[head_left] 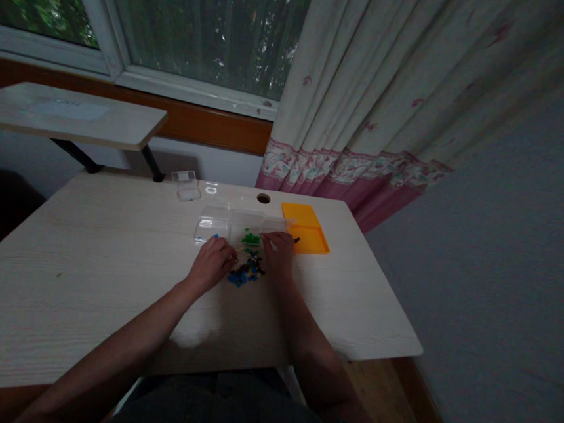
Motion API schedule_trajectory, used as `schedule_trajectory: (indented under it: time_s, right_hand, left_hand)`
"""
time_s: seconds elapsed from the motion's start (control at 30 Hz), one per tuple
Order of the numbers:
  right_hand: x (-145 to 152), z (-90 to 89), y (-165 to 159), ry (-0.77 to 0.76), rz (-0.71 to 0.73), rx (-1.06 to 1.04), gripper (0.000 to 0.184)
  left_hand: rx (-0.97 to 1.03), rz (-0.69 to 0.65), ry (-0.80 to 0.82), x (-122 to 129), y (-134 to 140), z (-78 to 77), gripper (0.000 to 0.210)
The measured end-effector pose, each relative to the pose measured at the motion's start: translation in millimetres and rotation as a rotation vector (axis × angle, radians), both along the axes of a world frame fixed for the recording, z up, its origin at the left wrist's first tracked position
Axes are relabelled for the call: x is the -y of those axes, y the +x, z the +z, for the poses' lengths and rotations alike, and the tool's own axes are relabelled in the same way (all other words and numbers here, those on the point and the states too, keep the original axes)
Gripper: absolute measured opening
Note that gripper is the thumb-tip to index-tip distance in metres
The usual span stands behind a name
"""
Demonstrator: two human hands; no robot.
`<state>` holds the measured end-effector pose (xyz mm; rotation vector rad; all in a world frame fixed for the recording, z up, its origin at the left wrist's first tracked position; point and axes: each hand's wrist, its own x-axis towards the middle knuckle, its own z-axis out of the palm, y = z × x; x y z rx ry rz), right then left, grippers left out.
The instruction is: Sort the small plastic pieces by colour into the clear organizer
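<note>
A pile of small blue, black, yellow and green pieces (246, 271) lies on the table between my hands. My left hand (213, 260) is at the pile's left edge, its fingers curled together; what they hold, if anything, is too small to tell. Behind the pile is a clear plastic box with compartments (232, 217). Green pieces (250, 238) sit in its middle part, and a bit of blue shows near my left knuckles. My right hand (280, 252) is over the box's right part, fingers pinched. Whatever is in that pinch cannot be made out.
An orange open case (312, 239) with a few dark pieces stands right of the box. A small clear open box (186, 187) is at the back left, near a raised shelf (68, 114). A round cable hole (263, 198) is in the table (110, 256). Curtain and wall border the right.
</note>
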<state>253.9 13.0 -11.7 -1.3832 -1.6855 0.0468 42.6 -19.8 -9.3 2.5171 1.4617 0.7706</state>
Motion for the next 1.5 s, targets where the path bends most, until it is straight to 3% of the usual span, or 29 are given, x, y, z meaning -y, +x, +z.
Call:
schedule_trajectory:
  time_s: [0.4, 0.87, 1.23, 1.37, 1.5]
  right_hand:
    - [0.7, -0.9, 0.8, 0.018, 0.019, 0.035, 0.013]
    - [0.5, -4.0, 0.7, -0.028, 0.017, 0.125, 0.012]
    - [0.1, -3.7, -0.1, -0.024, 0.015, 0.118, 0.014]
    - [1.9, -0.9, -2.4, 0.001, 0.076, 0.082, 0.013]
    - [6.8, 4.2, -8.3, -0.004, 0.228, 0.096, 0.012]
  left_hand:
    - [-0.022, 0.009, 0.017, -0.3, 1.6, -2.2, 0.015]
    - [0.208, 0.037, -0.002, -1.4, 0.2, -2.2, 0.020]
    - [0.228, 0.040, -0.004, -1.7, 1.0, -1.0, 0.022]
    - [0.230, 0.042, -0.011, -2.3, 0.7, -3.0, 0.022]
    - [0.224, 0.043, -0.011, -2.1, 0.5, -2.9, 0.020]
